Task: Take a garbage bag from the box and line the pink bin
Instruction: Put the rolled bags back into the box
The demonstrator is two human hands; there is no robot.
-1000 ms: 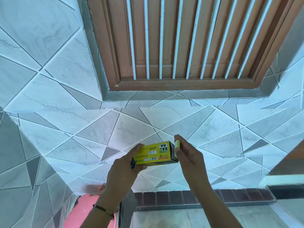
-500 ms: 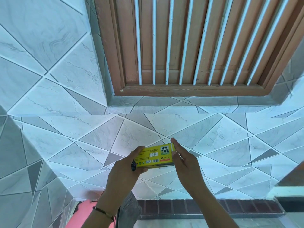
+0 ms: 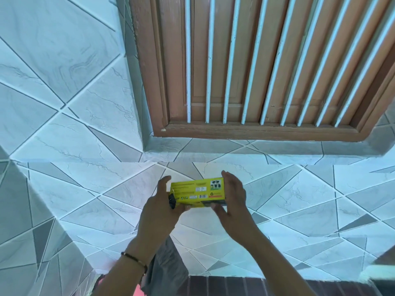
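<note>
I hold a small yellow garbage bag box (image 3: 197, 192) level in front of me, between both hands. My left hand (image 3: 159, 210) grips its left end, thumb above and fingers under it. A bit of black bag (image 3: 172, 202) sticks out of that end by my left palm. My right hand (image 3: 233, 197) clasps the right end, fingers over the top and thumb beneath. A sliver of the pink bin (image 3: 102, 283) shows at the bottom edge, under my left forearm.
A tiled wall (image 3: 85, 189) with grey and white diagonal tiles fills the view. Above is a brown wooden window frame (image 3: 256, 131) with white bars. A dark brick-coloured ledge (image 3: 224, 285) runs along the bottom. Grey cloth (image 3: 166, 268) hangs between my forearms.
The view has tilted upward, so less of the pink bin shows. My right hand moved from the box's end flap to clasp the right end. The box stays between both hands.
</note>
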